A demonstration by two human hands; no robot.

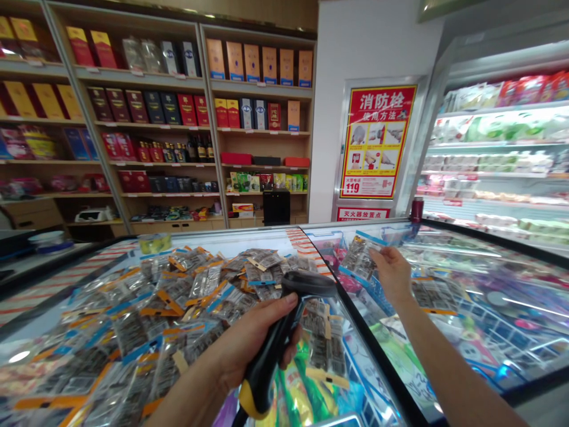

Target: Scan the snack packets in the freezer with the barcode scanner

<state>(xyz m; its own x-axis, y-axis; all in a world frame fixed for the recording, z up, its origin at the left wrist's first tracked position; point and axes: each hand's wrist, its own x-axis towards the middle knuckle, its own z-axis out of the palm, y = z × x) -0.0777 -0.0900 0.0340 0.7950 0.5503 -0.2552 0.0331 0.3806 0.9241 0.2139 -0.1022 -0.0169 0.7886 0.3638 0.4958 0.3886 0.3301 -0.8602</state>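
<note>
The bottom edge cuts off the scanner cable (240, 417).

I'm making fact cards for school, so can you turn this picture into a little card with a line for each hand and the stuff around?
Left hand: gripping a black-and-yellow scanner
Right hand: holding a packet with blue edges
Below: glass-topped case, with a heap of packets on the left
Behind: shelves of boxes
Wall: red-and-yellow poster showing 119

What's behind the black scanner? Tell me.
Behind the scanner, packets with orange and blue edges lie heaped on glass. Whatever the scanner and left hand cover cannot be seen.
</note>
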